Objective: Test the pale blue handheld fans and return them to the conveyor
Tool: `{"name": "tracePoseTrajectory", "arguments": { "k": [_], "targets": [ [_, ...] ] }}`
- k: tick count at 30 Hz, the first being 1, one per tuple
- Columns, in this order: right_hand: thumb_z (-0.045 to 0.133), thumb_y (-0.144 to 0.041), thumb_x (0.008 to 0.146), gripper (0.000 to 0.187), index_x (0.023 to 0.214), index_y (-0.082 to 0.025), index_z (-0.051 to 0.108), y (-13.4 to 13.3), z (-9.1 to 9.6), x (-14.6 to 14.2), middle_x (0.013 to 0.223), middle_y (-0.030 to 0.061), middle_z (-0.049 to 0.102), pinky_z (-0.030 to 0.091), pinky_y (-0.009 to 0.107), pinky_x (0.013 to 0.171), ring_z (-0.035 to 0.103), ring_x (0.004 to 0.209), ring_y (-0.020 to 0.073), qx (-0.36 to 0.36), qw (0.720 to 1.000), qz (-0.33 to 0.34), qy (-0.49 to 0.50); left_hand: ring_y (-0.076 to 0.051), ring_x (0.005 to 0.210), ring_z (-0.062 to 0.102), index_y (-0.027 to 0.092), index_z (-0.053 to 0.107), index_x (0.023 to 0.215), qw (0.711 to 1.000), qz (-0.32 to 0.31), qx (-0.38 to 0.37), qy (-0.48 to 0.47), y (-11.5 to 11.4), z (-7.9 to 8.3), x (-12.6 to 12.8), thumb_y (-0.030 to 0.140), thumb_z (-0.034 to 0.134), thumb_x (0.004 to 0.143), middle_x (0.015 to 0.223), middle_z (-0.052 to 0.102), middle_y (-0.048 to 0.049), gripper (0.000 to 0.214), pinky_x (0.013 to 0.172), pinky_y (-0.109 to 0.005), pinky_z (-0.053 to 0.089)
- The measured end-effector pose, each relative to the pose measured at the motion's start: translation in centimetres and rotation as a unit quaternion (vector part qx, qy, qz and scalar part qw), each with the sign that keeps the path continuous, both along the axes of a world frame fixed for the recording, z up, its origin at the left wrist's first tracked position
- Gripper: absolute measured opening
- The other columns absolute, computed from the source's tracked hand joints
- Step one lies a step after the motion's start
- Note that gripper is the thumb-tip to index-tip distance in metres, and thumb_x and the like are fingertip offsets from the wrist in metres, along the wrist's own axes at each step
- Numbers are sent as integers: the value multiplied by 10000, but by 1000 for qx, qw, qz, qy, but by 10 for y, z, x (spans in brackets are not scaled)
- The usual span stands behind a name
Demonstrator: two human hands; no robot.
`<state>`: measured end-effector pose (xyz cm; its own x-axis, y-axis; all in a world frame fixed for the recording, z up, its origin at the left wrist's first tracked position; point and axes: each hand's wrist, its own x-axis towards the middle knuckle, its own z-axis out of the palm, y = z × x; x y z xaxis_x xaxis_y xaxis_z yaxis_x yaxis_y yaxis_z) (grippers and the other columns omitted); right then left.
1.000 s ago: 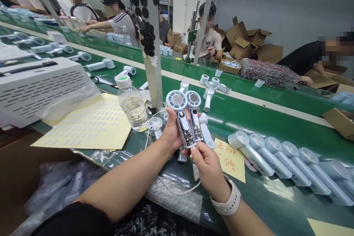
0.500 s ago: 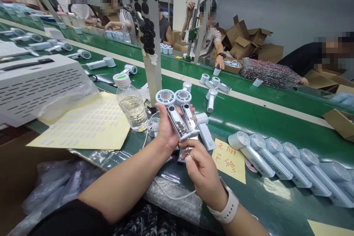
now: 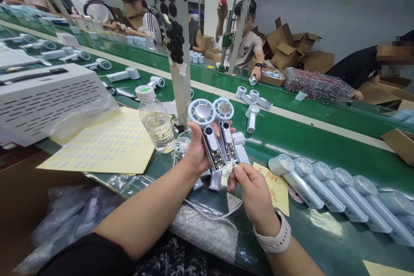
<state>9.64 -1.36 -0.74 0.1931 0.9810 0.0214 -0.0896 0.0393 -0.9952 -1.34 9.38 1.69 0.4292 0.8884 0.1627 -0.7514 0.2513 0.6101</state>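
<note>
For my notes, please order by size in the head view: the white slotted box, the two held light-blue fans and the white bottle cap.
1. White slotted box
2. Two held light-blue fans (nearness makes their own order unsure)
3. White bottle cap

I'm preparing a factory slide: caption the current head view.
The left hand holds two fans with exposed circuit boards; the right hand holds a white cable near their bases.

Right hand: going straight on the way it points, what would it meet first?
Most likely the right-side handheld fan in the left hand, at its lower end; whether they touch is unclear.
</note>
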Motion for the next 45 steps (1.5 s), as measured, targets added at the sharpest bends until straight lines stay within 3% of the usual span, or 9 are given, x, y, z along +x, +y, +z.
{"name": "tracePoseTrajectory", "arguments": {
  "k": [6, 12, 17, 22, 28, 32, 36, 40, 45],
  "targets": [
    [678, -735, 776, 549, 661, -222, 519, 3, -6, -14, 412, -107, 384, 334, 228, 379, 417, 346, 91, -33, 993, -18, 116, -355, 1148, 656, 174, 643, 615, 1000, 28, 10, 8, -6, -4, 6, 804, 792, 483, 1057, 724, -95, 661, 830, -378, 599],
    [705, -708, 774, 536, 684, -202, 552, 2, -2, -3, 360, -115, 372, 312, 214, 365, 403, 311, 84, -49, 993, 52, 95, -331, 1092, 684, 163, 642, 632, 1000, 0, 2, 10, -7, -5, 6, 817, 770, 500, 1086, 726, -106, 679, 795, -374, 599],
    [674, -727, 785, 539, 694, -207, 562, 3, -5, -2, 369, -109, 378, 321, 231, 395, 418, 334, 102, -52, 994, 37, 87, -328, 1101, 685, 161, 647, 630, 1000, -15, 15, 16, -5, -7, 5, 812, 780, 488, 1085, 732, -109, 680, 799, -363, 595],
    [619, -653, 865, 489, 665, -207, 595, 4, -4, 2, 586, -8, 575, 450, 296, 624, 556, 608, 159, -6, 1000, 7, -9, -329, 1080, 699, 169, 695, 715, 1000, -24, 5, 15, -1, -9, 3, 777, 823, 475, 1043, 742, -98, 666, 787, -363, 602],
    [623, -465, 899, 382, 612, -219, 569, 4, 0, 15, 972, 69, 685, 465, 374, 884, 613, 944, 234, 61, 992, -64, -90, -342, 1122, 694, 184, 745, 904, 999, -28, -29, 5, 7, -9, -1, 625, 789, 661, 959, 772, -81, 505, 945, -451, 569],
    [666, -496, 885, 318, 1100, -266, 707, 5, -2, 26, 1262, 85, 686, 430, 458, 1063, 586, 1220, 279, 36, 994, -99, -12, -351, 1060, 712, 177, 761, 931, 994, -68, 47, 78, -1, -15, -1, 444, 890, 568, 931, 779, -90, 470, 921, -437, 557],
    [803, -455, 796, 514, 1259, -289, 650, -1, 10, 44, 1248, 83, 714, 526, 444, 958, 659, 1123, 283, 33, 998, -6, 48, -328, 995, 711, 166, 763, 855, 974, -109, 122, 155, -5, -23, 5, 495, 950, 512, 892, 767, -110, 511, 893, -400, 534],
    [843, -436, 752, 476, 1164, -275, 669, -3, 19, 56, 1176, 83, 726, 550, 434, 896, 687, 998, 268, 47, 996, -44, 66, -232, 852, 701, 179, 725, 960, 986, -78, 46, 141, 6, -25, 9, 618, 819, 684, 886, 743, -78, 527, 851, -377, 536],
    [845, -398, 731, 383, 1036, -265, 656, 3, 15, 55, 1011, 37, 706, 555, 374, 780, 655, 882, 212, 43, 989, -98, 104, -161, 712, 652, 165, 658, 1087, 981, -160, -26, 104, 7, -18, 4, 422, 764, 822, 818, 668, -30, 384, 739, -328, 529]
  ]
}}
